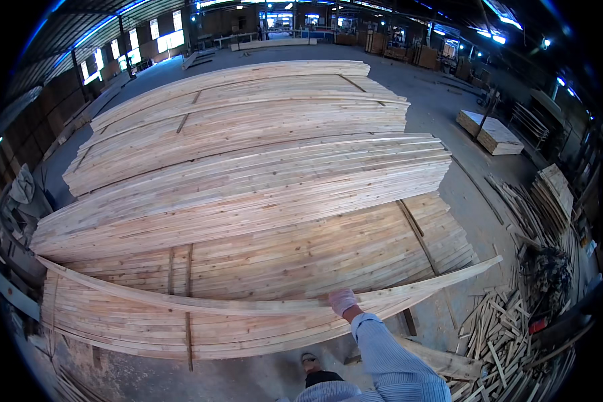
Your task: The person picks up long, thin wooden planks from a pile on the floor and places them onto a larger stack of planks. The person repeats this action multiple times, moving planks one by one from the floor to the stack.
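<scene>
- Landmark: long, narrow, pale wooden board (248, 307), spanning the near stack of pale planks (308, 258) (contact unclear).
- Right hand (344, 303): grip closed on the board, right of its middle.
- Left hand: grip cannot be told.
- Beyond board: further stack of pale planks (275, 194).
- Below board's right end: heap of wood offcuts (496, 342).

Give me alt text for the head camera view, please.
A gloved right hand grips a long pale board stretching across a low wood stack. Beyond it are more stacks of boards; loose wood scraps lie heaped at lower right.
</scene>
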Action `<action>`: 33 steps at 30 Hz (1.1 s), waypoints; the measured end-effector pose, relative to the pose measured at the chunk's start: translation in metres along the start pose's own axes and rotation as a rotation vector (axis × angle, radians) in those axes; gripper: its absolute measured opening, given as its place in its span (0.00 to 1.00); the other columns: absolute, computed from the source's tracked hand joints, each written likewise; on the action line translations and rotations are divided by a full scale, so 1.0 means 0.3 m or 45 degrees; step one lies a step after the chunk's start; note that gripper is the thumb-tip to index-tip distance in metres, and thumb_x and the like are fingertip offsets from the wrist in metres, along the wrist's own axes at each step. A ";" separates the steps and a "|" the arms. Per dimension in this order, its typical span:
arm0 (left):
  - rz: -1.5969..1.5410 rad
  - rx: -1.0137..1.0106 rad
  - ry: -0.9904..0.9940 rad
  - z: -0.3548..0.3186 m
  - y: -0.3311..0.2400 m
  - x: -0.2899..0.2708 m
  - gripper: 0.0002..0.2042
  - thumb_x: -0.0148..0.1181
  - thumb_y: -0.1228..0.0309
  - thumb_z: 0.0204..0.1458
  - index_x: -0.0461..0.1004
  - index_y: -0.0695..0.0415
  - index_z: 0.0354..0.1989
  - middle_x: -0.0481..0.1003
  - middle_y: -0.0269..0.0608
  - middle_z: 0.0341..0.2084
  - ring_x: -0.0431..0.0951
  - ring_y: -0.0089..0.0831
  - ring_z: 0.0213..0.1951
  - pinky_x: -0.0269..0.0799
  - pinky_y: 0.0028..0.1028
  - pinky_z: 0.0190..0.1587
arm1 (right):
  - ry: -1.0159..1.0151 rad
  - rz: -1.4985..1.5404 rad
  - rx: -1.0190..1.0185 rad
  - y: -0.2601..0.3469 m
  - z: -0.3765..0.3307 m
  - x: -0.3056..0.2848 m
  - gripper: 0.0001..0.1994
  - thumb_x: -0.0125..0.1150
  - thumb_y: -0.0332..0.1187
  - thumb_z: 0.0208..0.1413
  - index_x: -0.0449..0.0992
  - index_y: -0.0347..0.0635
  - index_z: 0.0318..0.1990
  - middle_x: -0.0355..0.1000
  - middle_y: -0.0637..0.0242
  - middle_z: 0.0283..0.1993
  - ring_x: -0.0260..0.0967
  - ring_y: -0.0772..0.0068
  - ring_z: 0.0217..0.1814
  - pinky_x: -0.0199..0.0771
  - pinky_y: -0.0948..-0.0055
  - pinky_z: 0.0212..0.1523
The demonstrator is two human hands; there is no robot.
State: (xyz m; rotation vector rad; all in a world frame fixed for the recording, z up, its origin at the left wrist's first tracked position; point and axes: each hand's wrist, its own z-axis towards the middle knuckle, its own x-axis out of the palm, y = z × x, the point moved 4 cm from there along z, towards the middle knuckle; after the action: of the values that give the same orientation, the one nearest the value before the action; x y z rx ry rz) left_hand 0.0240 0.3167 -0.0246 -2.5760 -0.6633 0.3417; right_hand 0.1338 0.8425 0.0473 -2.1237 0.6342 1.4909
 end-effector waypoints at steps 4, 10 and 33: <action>-0.003 0.035 0.015 -0.007 0.027 -0.042 0.18 0.49 0.56 0.60 0.74 0.54 0.50 0.77 0.45 0.43 0.76 0.41 0.48 0.74 0.40 0.49 | -0.029 0.050 -0.034 0.043 -0.173 -0.077 0.09 0.57 0.35 0.52 0.83 0.47 0.34 0.80 0.57 0.36 0.79 0.56 0.42 0.78 0.59 0.41; 0.076 0.101 0.079 -0.002 0.180 -0.178 0.20 0.49 0.55 0.60 0.73 0.54 0.53 0.76 0.44 0.44 0.75 0.40 0.49 0.74 0.39 0.49 | -0.013 0.135 -0.072 0.196 -0.634 -0.190 0.12 0.62 0.39 0.48 0.81 0.47 0.39 0.80 0.58 0.36 0.79 0.55 0.41 0.77 0.57 0.42; -1.982 0.239 0.096 -0.351 0.126 -0.270 0.07 0.55 0.65 0.56 0.71 0.55 0.31 0.72 0.41 0.23 0.72 0.38 0.25 0.74 0.37 0.31 | -0.069 0.188 0.222 0.459 -1.935 0.296 0.17 0.52 0.38 0.59 0.71 0.49 0.55 0.75 0.56 0.42 0.76 0.54 0.42 0.76 0.54 0.41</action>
State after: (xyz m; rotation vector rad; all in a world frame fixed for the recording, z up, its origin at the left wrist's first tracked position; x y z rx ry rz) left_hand 0.0057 0.2076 0.0580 -1.2464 -2.1072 -0.2170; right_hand 0.5017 0.3705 0.1235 -1.9345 0.8835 1.5051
